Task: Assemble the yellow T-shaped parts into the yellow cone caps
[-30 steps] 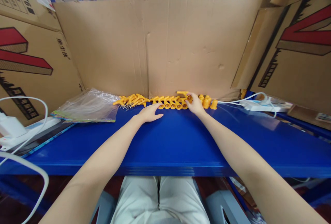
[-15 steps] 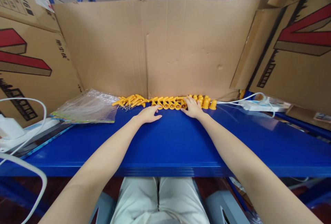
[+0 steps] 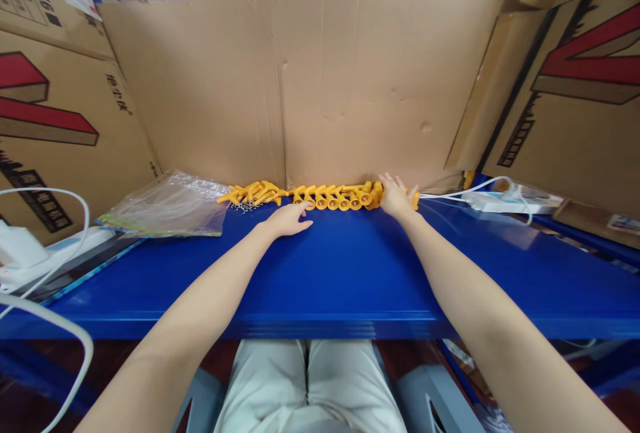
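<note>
Bare forearms (image 3: 200, 313); pale trousers (image 3: 267, 383), seemingly off-white

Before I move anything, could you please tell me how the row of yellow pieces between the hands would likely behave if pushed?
The yellow pieces would probably nudge one another, being lined up closely. Their round ends might roll slightly, though the slanting stems could check that. Those ends look hollow, so they may be light.

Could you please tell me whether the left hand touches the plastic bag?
No, the left hand is by the yellow parts, clearly apart from the plastic bag.
</note>
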`<state>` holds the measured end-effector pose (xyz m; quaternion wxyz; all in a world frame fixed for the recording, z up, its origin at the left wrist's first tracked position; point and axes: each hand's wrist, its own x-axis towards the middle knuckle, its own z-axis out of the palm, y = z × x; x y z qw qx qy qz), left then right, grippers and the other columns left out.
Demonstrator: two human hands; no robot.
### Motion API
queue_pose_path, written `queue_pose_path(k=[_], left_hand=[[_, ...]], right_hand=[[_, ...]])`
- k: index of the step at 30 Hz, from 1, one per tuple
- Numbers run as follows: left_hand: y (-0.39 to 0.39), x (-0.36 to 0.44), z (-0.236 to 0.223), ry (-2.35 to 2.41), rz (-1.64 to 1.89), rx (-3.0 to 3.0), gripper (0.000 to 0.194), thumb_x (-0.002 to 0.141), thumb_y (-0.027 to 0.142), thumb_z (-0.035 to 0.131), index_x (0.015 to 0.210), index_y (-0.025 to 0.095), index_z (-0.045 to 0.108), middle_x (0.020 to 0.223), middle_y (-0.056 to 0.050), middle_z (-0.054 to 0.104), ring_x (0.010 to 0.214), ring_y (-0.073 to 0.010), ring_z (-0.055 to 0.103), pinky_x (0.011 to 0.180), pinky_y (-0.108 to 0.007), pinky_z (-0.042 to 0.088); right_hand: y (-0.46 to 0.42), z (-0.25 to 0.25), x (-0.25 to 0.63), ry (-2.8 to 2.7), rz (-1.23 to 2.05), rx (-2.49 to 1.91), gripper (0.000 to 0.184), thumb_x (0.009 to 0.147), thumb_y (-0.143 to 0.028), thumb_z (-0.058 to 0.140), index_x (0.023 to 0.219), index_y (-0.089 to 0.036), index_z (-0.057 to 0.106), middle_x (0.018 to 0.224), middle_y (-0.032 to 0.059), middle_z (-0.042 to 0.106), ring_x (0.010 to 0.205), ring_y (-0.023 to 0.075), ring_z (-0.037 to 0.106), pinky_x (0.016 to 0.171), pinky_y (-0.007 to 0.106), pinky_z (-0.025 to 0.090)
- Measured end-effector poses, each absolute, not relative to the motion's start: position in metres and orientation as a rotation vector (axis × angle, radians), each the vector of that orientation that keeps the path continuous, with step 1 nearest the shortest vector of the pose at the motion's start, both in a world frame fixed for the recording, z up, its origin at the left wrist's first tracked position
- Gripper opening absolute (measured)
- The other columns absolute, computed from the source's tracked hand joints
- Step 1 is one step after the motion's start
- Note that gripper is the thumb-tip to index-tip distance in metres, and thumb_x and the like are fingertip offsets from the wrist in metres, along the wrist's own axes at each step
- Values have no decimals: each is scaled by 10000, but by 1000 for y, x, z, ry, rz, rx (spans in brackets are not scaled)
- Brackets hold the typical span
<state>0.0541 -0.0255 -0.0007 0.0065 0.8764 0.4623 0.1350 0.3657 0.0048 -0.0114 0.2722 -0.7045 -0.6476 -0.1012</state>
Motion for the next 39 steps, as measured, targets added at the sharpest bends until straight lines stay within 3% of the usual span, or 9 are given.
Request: queue_pose_path(k=[3, 8, 12, 18, 23, 30, 39], left_hand=[[-24, 54, -2, 1440, 424, 2751, 543, 842, 386, 531, 1342, 181, 478, 1141, -104, 674, 1001, -232, 646, 848, -330, 496], [-22, 53, -3, 1443, 404, 2761, 546, 848, 394, 525, 1349, 183, 473, 1150, -99, 671, 1008, -224, 641, 857, -323, 492], [-23, 54, -2, 1444, 402, 2756, 548, 851, 390, 524, 1353, 176, 471, 1153, -101, 670, 1007, -228, 640, 861, -330, 493], [-24, 54, -1, 1451, 396, 2753, 543, 850, 389, 523, 1348, 177, 478, 1152, -106, 670, 1012, -233, 641, 861, -332, 494], [-23, 54, -3, 1443, 423, 2756, 539, 847, 391, 519, 1344, 185, 482, 1144, -104, 675, 1010, -236, 643, 857, -336, 495], [-25, 54, -1, 1445, 396, 2762, 547, 849, 392, 511, 1351, 176, 480, 1147, -103, 673, 1014, -231, 639, 854, -327, 492], [-24, 54, -1, 1438, 420, 2773, 531, 842, 388, 521, 1333, 185, 495, 1132, -98, 681, 1008, -227, 643, 856, -325, 492]], right_hand=[[6, -17, 368, -1831, -177, -2020, 721, 742, -69, 460, 1426, -293, 421, 1496, 79, 412, 1401, 336, 296, 1046, 759, 33], [3, -17, 364, -1880, -207, -2076, 745, 770, -51, 446, 1472, -279, 349, 1556, 83, 308, 1441, 324, 206, 1043, 757, -5], [0, -11, 362, -1907, -278, -2070, 608, 805, -83, 445, 1381, -274, 482, 1516, 80, 382, 1439, 322, 206, 1034, 764, 13], [-6, 6, 358, -1923, -445, -2048, 443, 775, -64, 442, 1111, -234, 674, 1295, 92, 599, 1353, 314, 355, 1044, 748, 44], [-8, 17, 352, -1880, -501, -2158, 327, 747, -73, 459, 939, -177, 703, 1011, 129, 691, 1113, 296, 562, 1062, 707, 74], [-13, 13, 345, -1882, -487, -2185, 315, 798, -103, 478, 1072, -167, 620, 1015, 92, 693, 1043, 249, 607, 1073, 647, 104], [-12, 14, 348, -1858, -459, -2191, 315, 799, -97, 476, 1070, -172, 619, 1001, 79, 688, 1023, 248, 615, 1062, 653, 91]])
